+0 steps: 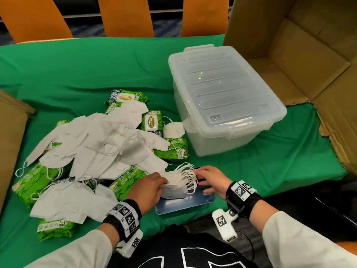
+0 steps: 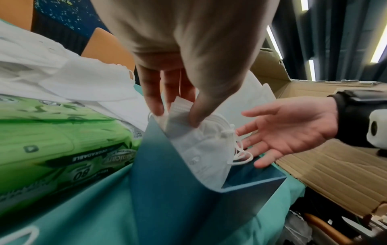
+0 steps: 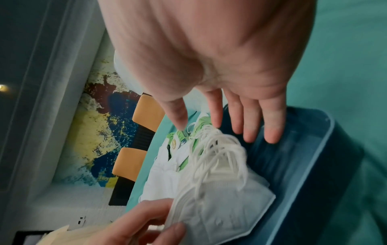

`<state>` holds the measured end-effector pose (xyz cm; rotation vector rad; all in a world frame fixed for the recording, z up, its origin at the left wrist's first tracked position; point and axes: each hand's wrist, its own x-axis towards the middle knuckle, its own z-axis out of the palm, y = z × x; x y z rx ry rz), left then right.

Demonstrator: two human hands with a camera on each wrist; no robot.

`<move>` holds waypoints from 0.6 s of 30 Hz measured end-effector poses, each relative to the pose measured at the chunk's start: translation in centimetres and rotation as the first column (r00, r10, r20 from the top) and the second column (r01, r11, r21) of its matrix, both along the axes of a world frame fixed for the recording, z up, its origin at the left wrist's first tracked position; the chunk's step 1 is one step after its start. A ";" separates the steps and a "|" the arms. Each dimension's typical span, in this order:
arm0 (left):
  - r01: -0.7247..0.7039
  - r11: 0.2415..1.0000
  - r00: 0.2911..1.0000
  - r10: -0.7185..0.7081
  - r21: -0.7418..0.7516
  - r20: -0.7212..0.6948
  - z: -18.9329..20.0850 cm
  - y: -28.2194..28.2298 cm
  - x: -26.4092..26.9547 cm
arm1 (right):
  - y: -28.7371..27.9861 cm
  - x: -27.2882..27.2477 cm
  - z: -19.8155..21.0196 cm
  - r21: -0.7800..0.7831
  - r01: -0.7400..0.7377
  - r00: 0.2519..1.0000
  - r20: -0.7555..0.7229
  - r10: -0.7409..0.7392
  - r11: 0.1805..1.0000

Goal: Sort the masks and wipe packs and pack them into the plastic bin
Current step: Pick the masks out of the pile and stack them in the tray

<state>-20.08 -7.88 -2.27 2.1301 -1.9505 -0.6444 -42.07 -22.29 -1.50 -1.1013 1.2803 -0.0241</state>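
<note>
A stack of white folded masks stands on edge in a small blue tray near the table's front edge. My left hand pinches the stack from the left, thumb on one side and fingers on the other. With straight fingers, my right hand hovers at the ear loops on the right. Loose masks lie heaped over green wipe packs. The clear plastic bin has its lid on.
A large open cardboard box stands at the back right, and another cardboard edge is at the left. Orange chair backs line the far side of the green cloth.
</note>
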 end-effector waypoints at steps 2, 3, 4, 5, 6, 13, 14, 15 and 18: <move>0.012 1.000 0.995 -0.010 -0.013 0.100 -0.4 0.1 0.0 | 0.3 0.3 -0.1 0.035 0.063 0.998 0.009 -0.064 0.997; 0.019 1.000 0.990 -0.016 -0.018 0.138 -0.4 0.1 -0.1 | 0.5 0.4 -0.1 0.060 0.082 0.997 0.007 -0.083 0.995; 0.019 0.999 0.988 -0.013 -0.034 0.154 -0.6 0.1 0.0 | 0.7 0.6 0.0 0.091 0.089 0.996 0.007 -0.090 0.992; 0.014 0.999 0.988 -0.006 -0.047 0.154 -0.8 0.2 0.0 | 0.8 0.7 -0.2 0.134 0.093 0.995 0.008 -0.095 0.987; 0.011 0.998 0.989 -0.002 -0.057 0.150 -0.9 0.1 0.0 | 1.0 0.7 -0.3 0.182 0.096 0.995 0.018 -0.100 0.979; -0.012 1.000 0.974 0.013 -0.006 0.228 -1.6 -0.6 -0.6 | 2.2 2.3 -1.7 0.436 0.226 0.949 0.103 -0.298 0.871; -0.010 1.000 0.975 0.008 0.008 0.222 -1.9 -0.8 -0.7 | 2.3 2.6 -1.9 0.439 0.247 0.936 0.124 -0.330 0.864; -0.009 1.000 0.977 0.004 0.023 0.213 -2.2 -1.0 -0.7 | 2.4 2.9 -2.1 0.450 0.255 0.924 0.146 -0.352 0.856; -0.002 0.999 0.983 -0.005 0.041 0.185 -3.0 -1.5 -1.0 | 2.6 3.5 -2.4 0.457 0.280 0.893 0.198 -0.404 0.844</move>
